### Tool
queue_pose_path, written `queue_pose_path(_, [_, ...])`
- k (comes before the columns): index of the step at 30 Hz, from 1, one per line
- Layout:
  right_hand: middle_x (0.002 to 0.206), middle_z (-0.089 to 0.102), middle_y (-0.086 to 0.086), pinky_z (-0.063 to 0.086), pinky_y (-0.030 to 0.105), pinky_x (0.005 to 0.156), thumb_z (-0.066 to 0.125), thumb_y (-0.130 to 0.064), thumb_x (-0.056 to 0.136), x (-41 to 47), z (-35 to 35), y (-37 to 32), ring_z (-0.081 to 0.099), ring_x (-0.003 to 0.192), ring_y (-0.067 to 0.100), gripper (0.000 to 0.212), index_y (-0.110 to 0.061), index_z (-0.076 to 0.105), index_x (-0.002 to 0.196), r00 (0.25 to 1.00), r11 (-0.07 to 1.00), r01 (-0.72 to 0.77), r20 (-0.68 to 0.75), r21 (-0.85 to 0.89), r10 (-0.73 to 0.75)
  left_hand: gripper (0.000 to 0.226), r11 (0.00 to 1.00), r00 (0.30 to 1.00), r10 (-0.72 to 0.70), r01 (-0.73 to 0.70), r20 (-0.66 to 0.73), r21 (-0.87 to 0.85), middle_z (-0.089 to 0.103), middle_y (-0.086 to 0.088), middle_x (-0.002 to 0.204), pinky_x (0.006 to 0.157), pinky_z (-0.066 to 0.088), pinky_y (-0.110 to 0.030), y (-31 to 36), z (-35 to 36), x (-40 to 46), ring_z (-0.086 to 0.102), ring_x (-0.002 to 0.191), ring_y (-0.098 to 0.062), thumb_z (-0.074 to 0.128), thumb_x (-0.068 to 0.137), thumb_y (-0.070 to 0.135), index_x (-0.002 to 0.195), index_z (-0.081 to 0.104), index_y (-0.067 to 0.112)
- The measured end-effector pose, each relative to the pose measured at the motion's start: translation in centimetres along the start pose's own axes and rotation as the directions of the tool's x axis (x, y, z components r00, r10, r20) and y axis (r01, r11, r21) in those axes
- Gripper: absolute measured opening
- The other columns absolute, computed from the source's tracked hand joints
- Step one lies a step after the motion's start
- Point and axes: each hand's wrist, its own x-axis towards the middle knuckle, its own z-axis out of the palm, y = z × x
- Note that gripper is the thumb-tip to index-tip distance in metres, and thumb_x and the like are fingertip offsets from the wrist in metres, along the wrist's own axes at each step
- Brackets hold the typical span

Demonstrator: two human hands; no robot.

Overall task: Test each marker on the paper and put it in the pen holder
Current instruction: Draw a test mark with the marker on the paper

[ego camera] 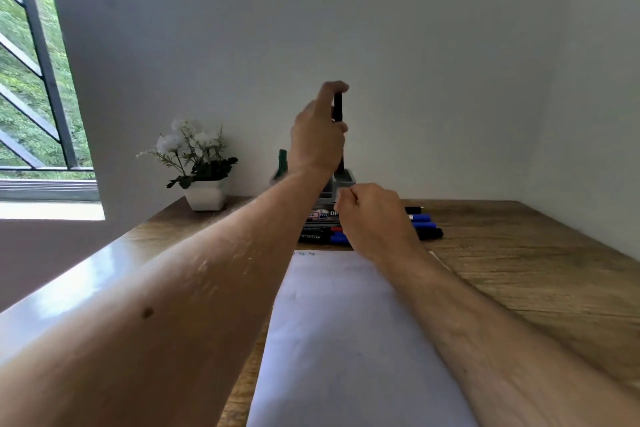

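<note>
At frame centre, the left hand (318,135) is pinching a black marker (338,107) upright above the holder (346,180). The right hand (372,215) is hovering curled, holding nothing visible. The marker looks light, rigid and smooth; grip mid-barrel.

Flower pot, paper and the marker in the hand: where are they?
Flower pot (206,196): head view, on its white front.
Paper (346,322): head view, on its bare middle.
Black marker (338,107): head view, on its barrel, pinched by the left hand (317,135).
</note>
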Motion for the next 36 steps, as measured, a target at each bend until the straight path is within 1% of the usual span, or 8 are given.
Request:
queue_pose_path(3, [0.074,0.063,0.002,0.052,0.032,0.063,0.039,-0.031,0.102,-0.1,-0.2,-0.3,0.063,0.07,0.017,0.037,-0.018,0.059,0.074,1.0,1.0,-0.004,-0.004,-0.002,0.004,0.059,0.992,0.994,-0.079,0.071,0.079,0.105,0.067,-0.008,0.098,0.076,0.06,-0.045,-1.9,1.3,-0.1,0.068,0.084,-0.025,0.061,0.086,-0.004,0.13,0.053,0.035])
queue_pose_path(6, [0.069,0.058,0.0,0.037,0.025,0.053,0.04,-0.029,0.101,-0.1,-0.2,-0.4,0.056,0.063,0.014,0.035,-0.016,0.059,0.074,1.0,0.999,0.008,0.007,-0.05,-0.008,0.06,0.974,0.979,-0.15,0.122,0.141,0.191,0.072,-0.01,0.104,0.083,0.059,-0.043,-3.1,1.9,0.1,0.069,0.092,-0.027,0.067,0.084,-0.001,0.134,0.055,0.031])
queue_pose_path(15, [0.07,0.058,0.002,0.032,0.024,0.049,0.041,-0.028,0.099,0.3,-0.3,-0.3,0.054,0.062,0.015,0.033,-0.013,0.058,0.075,0.999,0.998,-0.034,-0.006,-0.046,0.033,0.071,0.905,0.957,-0.193,0.088,0.217,0.416,0.058,-0.009,0.14,0.105,0.045,-0.035,-3.3,2.4,0.6,0.056,0.124,-0.027,0.074,0.086,0.012,0.148,0.044,0.024])
queue_pose_path(17, [0.067,0.057,0.002,0.036,0.025,0.05,0.043,-0.027,0.098,0.5,-0.6,-0.2,0.055,0.061,0.015,0.034,-0.011,0.058,0.072,0.997,0.997,-0.067,-0.03,-0.035,0.066,0.066,0.919,0.961,-0.22,0.146,0.168,0.365,0.061,-0.011,0.135,0.099,0.051,-0.036,-2.7,1.6,0.5,0.062,0.115,-0.028,0.064,0.088,0.003,0.148,0.044,0.023])
queue_pose_path(21, [0.069,0.059,0.002,0.048,0.03,0.059,0.05,-0.029,0.095,0.6,-1.1,-0.2,0.059,0.065,0.016,0.029,-0.01,0.065,0.079,0.989,0.989,-0.145,-0.025,-0.018,0.144,0.059,0.925,0.925,-0.375,0.371,0.054,0.079,0.074,-0.006,0.102,0.075,0.062,-0.039,-1.1,-1.1,-1.7,0.073,0.076,-0.017,0.059,0.085,0.0,0.139,0.053,0.023])
queue_pose_path(24, [0.081,0.069,0.0,0.056,0.033,0.07,0.061,-0.028,0.088,0.7,-1.4,-0.3,0.064,0.075,0.017,0.017,-0.015,0.072,0.09,0.986,0.984,-0.163,0.015,-0.067,0.164,0.049,0.896,0.895,-0.434,0.441,0.105,-0.055,0.075,-0.003,0.089,0.076,0.063,-0.039,-0.9,-3.1,-4.7,0.074,0.077,-0.016,0.068,0.085,0.004,0.13,0.059,0.02])
queue_pose_path(28, [0.095,0.071,-0.001,0.058,0.038,0.08,0.067,-0.021,0.086,0.2,-1.8,-0.4,0.065,0.086,0.018,0.018,-0.019,0.074,0.102,0.983,0.964,-0.116,0.114,-0.238,0.146,0.044,0.811,0.83,-0.527,0.555,0.182,-0.185,0.072,-0.006,0.098,0.08,0.062,-0.035,-0.7,-4.9,-7.5,0.074,0.083,-0.016,0.069,0.088,0.002,0.13,0.059,0.015])
queue_pose_path(36, [0.108,0.069,0.001,0.054,0.04,0.089,0.07,-0.022,0.085,0.4,-0.6,0.8,0.062,0.099,0.02,0.033,-0.024,0.07,0.118,0.964,0.892,-0.012,0.23,-0.453,0.13,0.041,0.806,0.83,-0.516,0.554,0.212,-0.209,0.076,-0.004,0.089,0.085,0.061,-0.037,-1.8,-5.6,-10.1,0.074,0.087,-0.015,0.061,0.091,-0.003,0.128,0.059,0.014])
